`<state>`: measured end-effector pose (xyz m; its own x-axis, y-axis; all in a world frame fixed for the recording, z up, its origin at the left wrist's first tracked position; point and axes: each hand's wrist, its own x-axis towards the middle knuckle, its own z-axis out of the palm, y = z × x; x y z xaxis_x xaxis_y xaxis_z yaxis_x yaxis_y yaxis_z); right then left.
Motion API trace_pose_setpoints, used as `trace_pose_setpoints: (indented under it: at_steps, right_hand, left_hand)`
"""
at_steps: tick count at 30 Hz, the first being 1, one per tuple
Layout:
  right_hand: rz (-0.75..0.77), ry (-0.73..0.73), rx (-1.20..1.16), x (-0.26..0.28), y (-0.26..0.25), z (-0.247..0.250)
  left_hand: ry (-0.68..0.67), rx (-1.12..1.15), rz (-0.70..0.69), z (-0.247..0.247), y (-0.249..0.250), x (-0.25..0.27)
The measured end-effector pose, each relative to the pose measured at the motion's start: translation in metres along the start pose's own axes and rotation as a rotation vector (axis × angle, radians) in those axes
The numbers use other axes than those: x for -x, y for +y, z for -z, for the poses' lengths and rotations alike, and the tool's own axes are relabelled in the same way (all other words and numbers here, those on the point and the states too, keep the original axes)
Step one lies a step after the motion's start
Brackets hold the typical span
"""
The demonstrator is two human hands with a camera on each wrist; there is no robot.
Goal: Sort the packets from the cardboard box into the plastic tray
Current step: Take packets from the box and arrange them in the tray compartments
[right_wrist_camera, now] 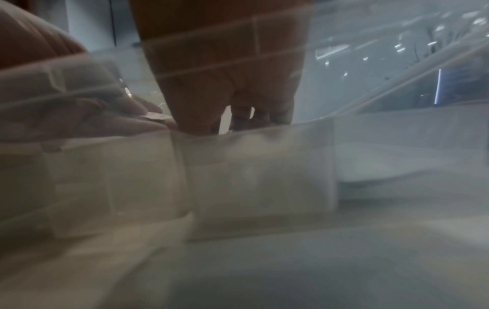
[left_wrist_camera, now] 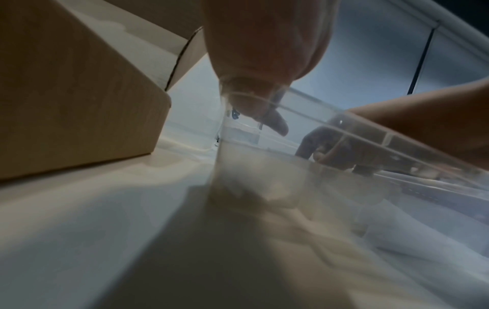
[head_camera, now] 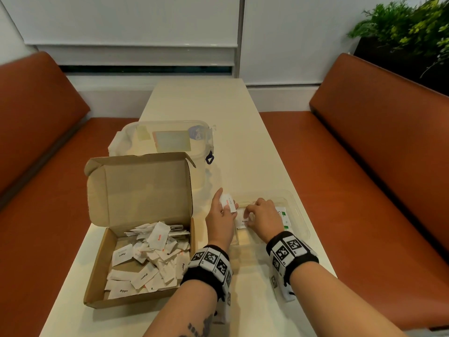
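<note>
An open cardboard box [head_camera: 97,271] at the left of the table holds several white packets [head_camera: 150,254] printed "Salt" and "Pepper". To its right lies the clear plastic tray [head_camera: 299,216]. My left hand [head_camera: 220,212] hovers over the tray's left end and pinches a small stack of red-printed salt packets [head_camera: 228,202]. My right hand [head_camera: 261,212] reaches into the tray, its curled fingertips on a white pepper packet [head_camera: 241,217]. Green-printed packets [head_camera: 283,215] lie in the tray to the right of that hand. In the right wrist view the fingers [right_wrist_camera: 195,117] point down behind the tray wall [right_wrist_camera: 259,177].
A clear lidded plastic container [head_camera: 167,139] stands behind the box. The box's lid [head_camera: 138,188] stands upright close to my left hand. Orange benches [head_camera: 364,181] flank the narrow table [head_camera: 206,105]. A plant [head_camera: 408,27] is at the far right.
</note>
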<state>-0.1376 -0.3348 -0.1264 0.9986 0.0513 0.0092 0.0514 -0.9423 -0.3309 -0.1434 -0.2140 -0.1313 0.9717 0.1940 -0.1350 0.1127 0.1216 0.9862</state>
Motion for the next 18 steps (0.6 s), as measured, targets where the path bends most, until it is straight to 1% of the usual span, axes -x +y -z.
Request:
trace_pose_setpoints:
  at_steps: [3,6,8,10,12,15,16,18]
  right_hand:
    - [-0.013,0.009,-0.037,-0.001,0.0,0.003]
    - [-0.016,0.102,-0.235,-0.003,-0.002,0.013]
    - [0.051,0.131,-0.365,-0.005,-0.006,0.025]
    - [0.124,0.083,-0.396,-0.007,-0.009,0.036]
    - [0.163,0.019,-0.34,-0.009,-0.01,0.045]
    - [0.117,-0.043,-0.319,-0.01,-0.003,0.05]
    - [0.079,-0.04,-0.347,-0.008,0.0,0.05]
    - [-0.01,0.015,-0.409,-0.004,0.009,0.05]
  left_hand:
    - [0.001,-0.013,-0.004,0.001,0.0,0.001]
    - [0.019,-0.03,-0.023,0.001,0.001,0.003]
    - [0.006,-0.046,-0.046,0.0,0.005,0.005]
    - [-0.042,-0.064,-0.072,0.0,0.008,0.007]
    - [-0.083,-0.064,-0.092,0.0,0.009,0.009]
    - [-0.082,-0.105,-0.112,0.002,0.013,0.01]
    - [-0.058,-0.152,-0.14,0.003,0.014,0.01]
    - [0.009,-0.27,-0.209,0.005,0.014,0.01]
